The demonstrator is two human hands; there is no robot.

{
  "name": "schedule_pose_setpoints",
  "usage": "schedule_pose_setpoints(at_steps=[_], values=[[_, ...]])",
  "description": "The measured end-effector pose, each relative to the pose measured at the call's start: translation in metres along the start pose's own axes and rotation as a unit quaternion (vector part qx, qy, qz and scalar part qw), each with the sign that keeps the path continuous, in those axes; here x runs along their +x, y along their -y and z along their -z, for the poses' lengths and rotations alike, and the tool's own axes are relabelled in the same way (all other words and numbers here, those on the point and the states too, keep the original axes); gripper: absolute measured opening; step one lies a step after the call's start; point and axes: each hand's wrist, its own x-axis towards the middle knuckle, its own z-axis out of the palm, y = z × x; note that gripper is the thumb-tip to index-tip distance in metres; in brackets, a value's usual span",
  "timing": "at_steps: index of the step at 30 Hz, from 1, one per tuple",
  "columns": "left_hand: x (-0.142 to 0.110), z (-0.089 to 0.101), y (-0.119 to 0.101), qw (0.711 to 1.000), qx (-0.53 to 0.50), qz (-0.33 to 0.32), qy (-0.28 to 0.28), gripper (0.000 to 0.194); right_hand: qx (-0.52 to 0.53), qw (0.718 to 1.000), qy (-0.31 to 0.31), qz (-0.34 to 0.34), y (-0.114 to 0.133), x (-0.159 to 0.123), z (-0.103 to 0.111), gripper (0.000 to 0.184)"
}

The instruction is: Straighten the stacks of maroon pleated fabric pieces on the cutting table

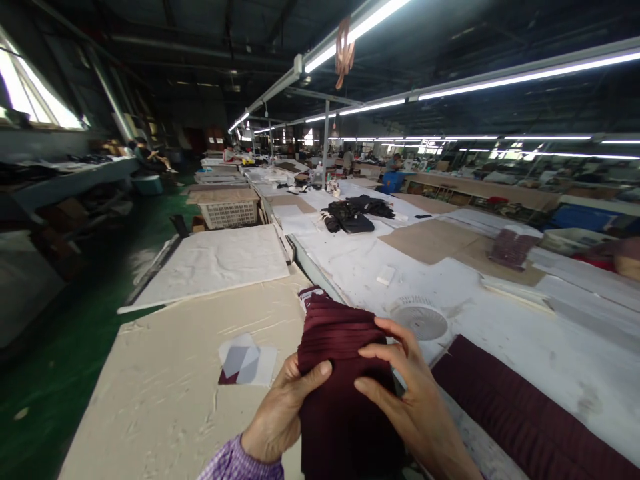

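Note:
A stack of dark maroon fabric pieces (345, 413) is held up in front of me, its upper layers fanned out in ridges. My left hand (287, 410) grips the stack at its left edge, thumb on top and fingers beneath. Over the right side, my right hand (407, 387) has its thumb and fingers spread, the fingertips touching the fanned layers. On the table at the right lies a long maroon fabric stack (530, 413). Small white, grey and maroon scraps (245, 360) rest on the beige board to the left.
The beige board (165, 380) adjoins a white padded board (215, 263) and a plastic crate (230, 213). On the long white table lie a round white fan grille (419, 321), black garments (355, 213) and brown paper (430, 240). People sit farther back.

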Motion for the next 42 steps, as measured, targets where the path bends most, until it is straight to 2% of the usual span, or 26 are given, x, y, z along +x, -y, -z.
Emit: schedule_pose_setpoints(at_steps=[7,12,14,17,20,26,35,37,40,42], values=[[-0.002,0.003,-0.003,1.0,0.009,-0.018,0.01,0.022,0.098,0.989,0.044,-0.098,0.002,0.007,-0.001,0.014],[-0.002,0.004,-0.005,0.998,0.005,-0.052,-0.025,0.018,0.13,0.985,0.004,-0.115,0.003,-0.003,-0.006,0.017],[-0.002,0.005,-0.004,0.997,0.0,-0.066,-0.034,0.018,0.163,0.974,0.002,-0.158,0.005,-0.009,-0.01,0.022],[-0.001,0.004,-0.005,0.997,-0.014,-0.07,-0.041,0.017,0.201,0.945,0.042,-0.255,0.01,-0.014,-0.012,0.029],[-0.002,0.003,-0.005,0.996,-0.02,-0.072,-0.042,0.016,0.152,0.942,0.042,-0.297,0.014,-0.016,-0.013,0.038],[-0.004,0.005,-0.005,0.996,-0.026,-0.083,-0.009,0.031,0.122,0.954,0.01,-0.275,0.014,-0.02,-0.016,0.04],[-0.002,0.008,-0.003,0.996,-0.016,-0.083,-0.023,0.02,0.145,0.955,0.028,-0.258,0.013,-0.018,-0.017,0.032],[-0.002,0.008,-0.004,0.996,-0.013,-0.083,-0.022,0.019,0.154,0.961,-0.001,-0.229,0.014,-0.013,-0.016,0.028],[-0.002,0.008,-0.005,0.997,-0.007,-0.07,-0.002,0.02,0.142,0.971,-0.051,-0.183,0.015,-0.006,-0.013,0.036],[-0.003,0.009,-0.005,0.998,-0.007,-0.06,0.011,0.022,0.14,0.971,-0.054,-0.187,0.017,-0.002,-0.012,0.036]])
